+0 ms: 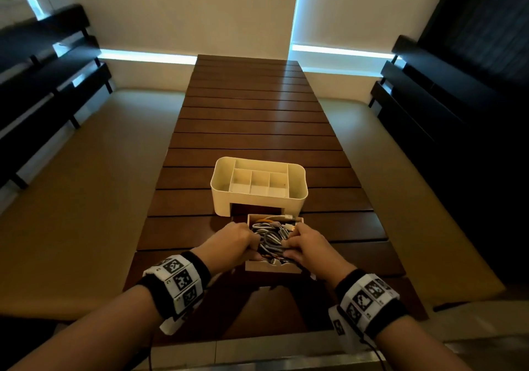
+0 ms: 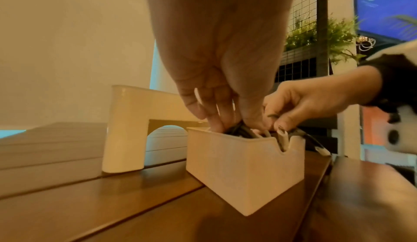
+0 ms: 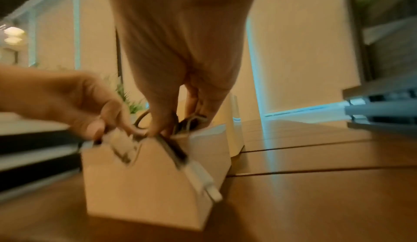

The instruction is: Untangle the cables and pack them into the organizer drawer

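Observation:
A small beige drawer sits pulled out on the table in front of the white organizer, packed with grey, white and black cables. My left hand reaches in over its left wall, and the fingers dig into the cable bundle. My right hand grips cables at the right wall, thumb and fingers pinched together. A black cable with a white plug hangs over the drawer's front. The left hand pinches a white connector there.
The organizer's top compartments hold nothing. Its drawer slot stands open behind the drawer. The slatted wooden table stretches far ahead, with cushioned benches on both sides and dark rails beyond them.

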Demonstrator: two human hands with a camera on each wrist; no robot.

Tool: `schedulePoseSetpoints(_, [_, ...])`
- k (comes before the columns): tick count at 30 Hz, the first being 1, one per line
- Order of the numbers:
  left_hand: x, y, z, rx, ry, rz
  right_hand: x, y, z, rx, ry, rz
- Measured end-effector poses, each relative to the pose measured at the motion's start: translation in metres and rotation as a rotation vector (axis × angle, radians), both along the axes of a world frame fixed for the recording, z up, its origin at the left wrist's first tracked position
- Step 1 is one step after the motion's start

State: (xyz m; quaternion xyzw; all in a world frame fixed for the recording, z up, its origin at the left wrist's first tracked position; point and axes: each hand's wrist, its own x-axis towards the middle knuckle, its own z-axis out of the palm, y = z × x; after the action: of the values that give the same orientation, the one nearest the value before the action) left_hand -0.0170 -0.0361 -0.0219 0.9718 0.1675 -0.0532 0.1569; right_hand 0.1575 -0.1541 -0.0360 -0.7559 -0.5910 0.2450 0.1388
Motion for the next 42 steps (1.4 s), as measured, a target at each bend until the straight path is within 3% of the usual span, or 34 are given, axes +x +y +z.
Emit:
schedulePoseSetpoints(4, [0.009,-0.002,0.001,0.256,0.164,-0.037,0.005,0.007,0.016,-0.179,0.1,0.021])
schedulePoseSetpoints(10, [0.02,-0.014,0.005,0.318,0.282,-0.045,0.004,0.027,0.012,-0.137,-0.013,0.0])
schedulePoseSetpoints(12, [0.023,-0.018,0.006,0.266,0.278,0.023,-0.001,0.033,0.015,-0.159,-0.122,0.032])
schedulePoseSetpoints(16, [0.029,-0.008,0.005,0.1,0.111,0.216,-0.012,0.037,0.016,-0.2,-0.311,0.113])
schedulePoseSetpoints(22, [0.053,-0.008,-0.004,0.369,0.12,0.098,-0.025,0.026,-0.003,-0.066,-0.416,0.047])
schedulePoseSetpoints(26, [0.049,-0.006,-0.008,0.301,0.115,-0.028,-0.017,0.026,-0.002,-0.122,-0.351,-0.001])
schedulePoseSetpoints(30, [0.044,-0.007,-0.013,0.271,0.175,-0.068,-0.001,0.027,0.015,-0.172,-0.133,0.054])
schedulePoseSetpoints(34, [0.043,-0.01,-0.014,0.246,0.193,-0.049,0.014,0.009,0.036,-0.03,0.0,-0.205])
schedulePoseSetpoints(39, [0.044,-0.013,-0.013,0.266,0.196,-0.037,0.007,-0.015,0.023,-0.488,0.18,-0.281])
schedulePoseSetpoints(42, [0.042,-0.014,-0.016,0.21,0.17,0.005,-0.001,-0.022,-0.004,-0.383,0.093,-0.333])
